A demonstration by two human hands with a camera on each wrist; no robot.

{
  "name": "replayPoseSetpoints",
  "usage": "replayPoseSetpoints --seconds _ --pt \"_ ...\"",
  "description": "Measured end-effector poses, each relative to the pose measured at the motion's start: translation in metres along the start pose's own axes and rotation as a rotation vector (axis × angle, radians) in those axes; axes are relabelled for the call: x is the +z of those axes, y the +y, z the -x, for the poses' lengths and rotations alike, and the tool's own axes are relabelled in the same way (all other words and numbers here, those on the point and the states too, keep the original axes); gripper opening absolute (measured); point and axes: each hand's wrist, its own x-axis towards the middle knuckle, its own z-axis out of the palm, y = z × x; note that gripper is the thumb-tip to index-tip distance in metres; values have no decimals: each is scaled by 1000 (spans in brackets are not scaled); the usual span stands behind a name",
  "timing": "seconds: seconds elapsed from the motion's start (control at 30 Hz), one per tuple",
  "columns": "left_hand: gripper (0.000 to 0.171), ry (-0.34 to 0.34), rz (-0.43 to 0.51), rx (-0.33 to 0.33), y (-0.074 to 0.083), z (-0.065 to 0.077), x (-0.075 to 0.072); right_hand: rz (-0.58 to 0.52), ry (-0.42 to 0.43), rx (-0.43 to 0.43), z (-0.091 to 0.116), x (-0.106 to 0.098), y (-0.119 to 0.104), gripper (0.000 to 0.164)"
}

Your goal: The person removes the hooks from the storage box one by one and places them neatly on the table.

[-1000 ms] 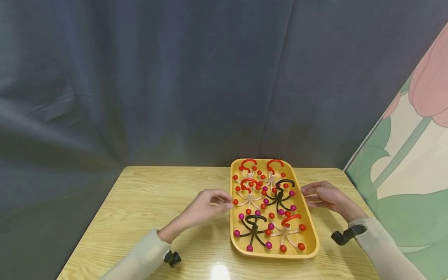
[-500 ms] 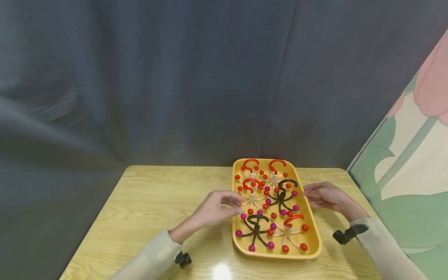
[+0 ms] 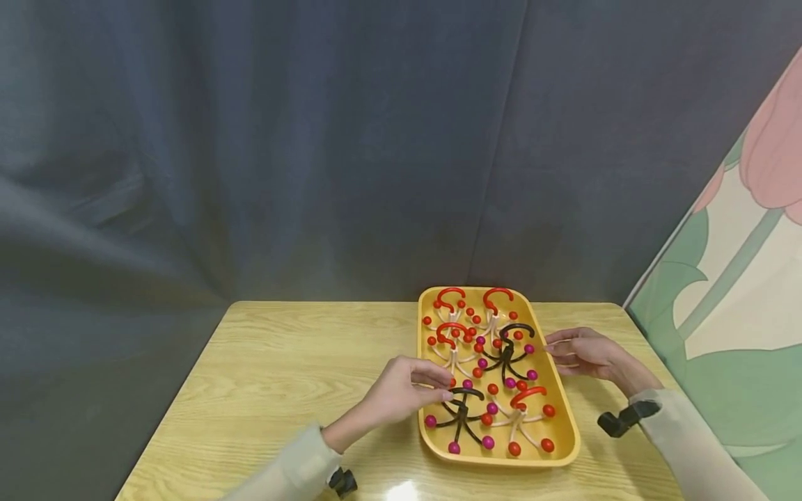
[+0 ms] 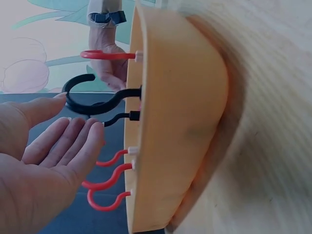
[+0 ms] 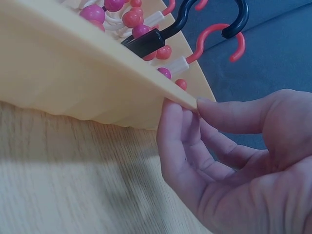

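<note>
A yellow tray (image 3: pixel 501 460) holds several ball-tipped hook hangers. The nearer black hanger (image 3: pixel 462 415) has magenta balls on its legs and a curved hook at its top. My left hand (image 3: pixel 401 391) is over the tray's left rim, thumb and fingers apart. In the left wrist view its thumb tip overlaps the black hook (image 4: pixel 92 108), and its fingertips lie just beneath that hook. My right hand (image 3: pixel 587 355) pinches the tray's right rim, with the thumb on top and the fingers (image 5: pixel 171 141) below, seen in the right wrist view.
A second black hanger (image 3: pixel 506 353) stands further back in the tray. A red-hooked white hanger (image 3: pixel 516 416) sits at the front right, with others like it behind. The tray rests on a wooden table (image 3: pixel 301 348). A dark curtain (image 3: pixel 351 174) hangs behind.
My left hand has moved right and nearer to me, from beside the tray's left rim to the near black hanger's hook. The right hand stays on the rim.
</note>
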Motion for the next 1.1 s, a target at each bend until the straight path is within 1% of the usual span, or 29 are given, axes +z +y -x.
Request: replayPoseSetpoints --seconds 0.23,0.43,0.5,0.63,0.73,0.97,1.1 --pt "21 25 39 5 -5 1 11 0 -8 -7 2 -1 -1 33" --pt "15 75 -3 32 -7 2 13 -8 -15 -4 1 3 -3 32" --pt "14 86 -17 29 -7 3 13 -13 -17 0 1 3 -3 31" --pt "15 93 -16 12 -9 3 13 -31 -28 4 1 4 -2 27" --pt "16 93 -15 11 -10 2 15 -39 -29 5 1 3 -1 26" --pt "14 106 -6 -5 -12 1 17 -26 -24 10 3 3 -2 26" --pt "13 111 -7 3 -10 2 17 -21 -19 11 2 3 -3 27"
